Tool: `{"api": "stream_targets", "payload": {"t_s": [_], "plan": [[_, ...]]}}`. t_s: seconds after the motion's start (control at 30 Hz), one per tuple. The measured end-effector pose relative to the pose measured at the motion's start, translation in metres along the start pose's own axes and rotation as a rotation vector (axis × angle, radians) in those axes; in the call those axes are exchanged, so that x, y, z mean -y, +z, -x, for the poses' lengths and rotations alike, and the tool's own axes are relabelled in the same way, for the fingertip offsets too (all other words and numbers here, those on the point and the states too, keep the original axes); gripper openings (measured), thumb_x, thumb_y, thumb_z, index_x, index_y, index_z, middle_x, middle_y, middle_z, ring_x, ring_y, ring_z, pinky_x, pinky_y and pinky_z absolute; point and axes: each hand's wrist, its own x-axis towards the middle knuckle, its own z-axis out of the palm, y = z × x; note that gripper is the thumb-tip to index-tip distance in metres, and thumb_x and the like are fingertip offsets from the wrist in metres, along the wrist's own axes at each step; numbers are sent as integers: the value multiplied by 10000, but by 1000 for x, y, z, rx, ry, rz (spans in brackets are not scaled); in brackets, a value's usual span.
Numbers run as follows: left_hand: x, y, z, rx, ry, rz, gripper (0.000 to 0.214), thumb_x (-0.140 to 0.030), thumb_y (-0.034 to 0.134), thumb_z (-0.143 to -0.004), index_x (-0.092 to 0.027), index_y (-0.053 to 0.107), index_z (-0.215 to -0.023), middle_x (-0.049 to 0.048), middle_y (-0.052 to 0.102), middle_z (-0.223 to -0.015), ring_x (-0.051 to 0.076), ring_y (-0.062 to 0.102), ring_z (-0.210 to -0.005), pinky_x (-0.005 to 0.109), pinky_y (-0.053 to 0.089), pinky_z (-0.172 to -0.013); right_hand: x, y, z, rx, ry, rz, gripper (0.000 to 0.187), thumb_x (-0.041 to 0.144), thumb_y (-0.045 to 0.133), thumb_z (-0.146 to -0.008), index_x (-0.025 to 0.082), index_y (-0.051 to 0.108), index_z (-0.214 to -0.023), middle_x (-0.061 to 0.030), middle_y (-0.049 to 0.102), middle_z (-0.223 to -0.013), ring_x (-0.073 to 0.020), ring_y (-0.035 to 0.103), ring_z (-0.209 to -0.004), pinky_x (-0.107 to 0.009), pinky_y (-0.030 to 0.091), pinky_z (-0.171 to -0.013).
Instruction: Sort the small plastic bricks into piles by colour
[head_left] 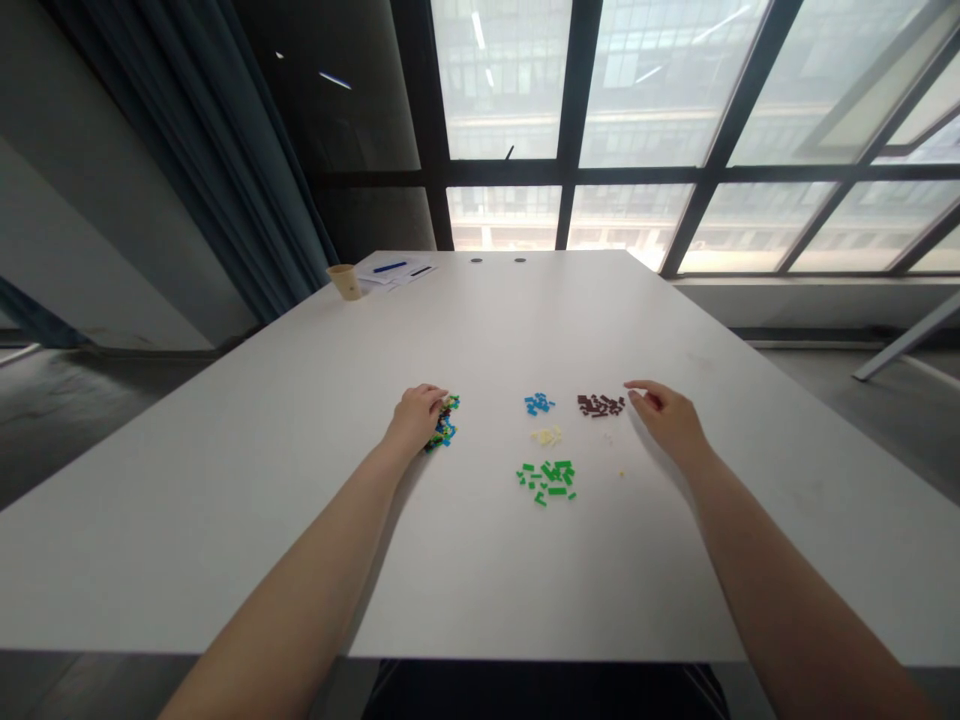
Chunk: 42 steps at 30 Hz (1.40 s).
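My left hand (415, 414) rests on the left part of a mixed pile of small building bricks (444, 430), its fingers curled together over the bricks. Whatever lies between those fingertips is hidden. On the other side, my right hand (669, 416) hovers at the right edge of a heap of dark brown bricks (600, 405). Its index finger points left, apart from the thumb, and no brick shows between them. Between the hands lie a small blue brick group (538, 404), a pale yellow group (547, 436) and a wider spread of green bricks (553, 478).
A few tiny loose pieces (621, 474) lie right of the green bricks. Toward the far left of the white table (495, 330) are a paper cup (346, 282) and paper sheets (382, 272) with a blue pen (390, 267). Windows stand beyond.
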Motion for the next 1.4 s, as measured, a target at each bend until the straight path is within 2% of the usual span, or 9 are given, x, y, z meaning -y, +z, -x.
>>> {"api": "stream_targets", "payload": {"t_s": [0.1, 0.2, 0.5, 0.77, 1.07, 1.23, 1.3, 1.4], "plan": [[0, 5, -3, 37, -18, -19, 284, -303, 445, -769, -208, 655, -935, 89, 607, -958, 229, 532, -927, 353, 387, -864, 1, 2, 1, 26, -9, 10, 330, 354, 474, -714, 165, 665, -907, 55, 329, -486, -92, 351, -456, -222, 304, -506], [1, 5, -4, 56, 14, -9, 289, -284, 445, -770, -222, 647, -969, 88, 598, -939, 227, 538, -907, 359, 397, -844, 2, 3, 1, 48, -26, 14, 323, 348, 473, -718, 169, 664, -906, 54, 332, -490, -92, 358, -461, -222, 310, -515], [-4, -1, -1, 83, 79, 18, 222, -159, 411, -743, -174, 632, -754, 80, 601, -797, 206, 554, -811, 343, 416, -804, 6, 3, 2, 85, -33, 32, 329, 348, 471, -723, 164, 667, -912, 51, 343, -486, -97, 367, -465, -226, 317, -522], [-4, 0, 0, 111, 43, -13, 260, -174, 390, -758, -165, 644, -814, 91, 601, -874, 209, 535, -846, 350, 410, -811, 7, 3, 3, 110, -65, 48, 341, 357, 466, -729, 150, 668, -909, 45, 359, -486, -95, 372, -465, -219, 314, -511], [-8, -1, 0, 52, 61, -34, 193, -119, 402, -715, -166, 588, -696, 88, 575, -791, 213, 524, -807, 343, 407, -787, 8, 3, 3, 132, -70, 48, 325, 352, 472, -734, 151, 666, -900, 47, 361, -481, -94, 375, -463, -218, 316, -508], [-17, -8, 4, -41, 0, 169, 101, -190, 461, -715, -182, 561, -713, 53, 584, -741, 178, 531, -724, 310, 414, -721, 8, 2, 3, 116, -92, 46, 317, 350, 478, -735, 150, 667, -893, 44, 377, -487, -93, 379, -464, -217, 322, -510], [-24, -10, 6, -34, -81, 351, 93, -255, 504, -707, -182, 559, -722, 31, 582, -708, 154, 534, -666, 281, 417, -653, 10, 2, 4, 113, -102, 44, 314, 348, 479, -737, 148, 668, -888, 43, 378, -487, -92, 377, -462, -216, 321, -506], [-39, -11, 11, 46, -202, 725, 193, -314, 583, -660, -159, 569, -773, 23, 589, -696, 132, 540, -643, 248, 415, -605, 16, 0, 6, 109, -121, 39, 299, 336, 477, -743, 152, 667, -883, 41, 380, -487, -92, 378, -461, -215, 320, -502]]}}
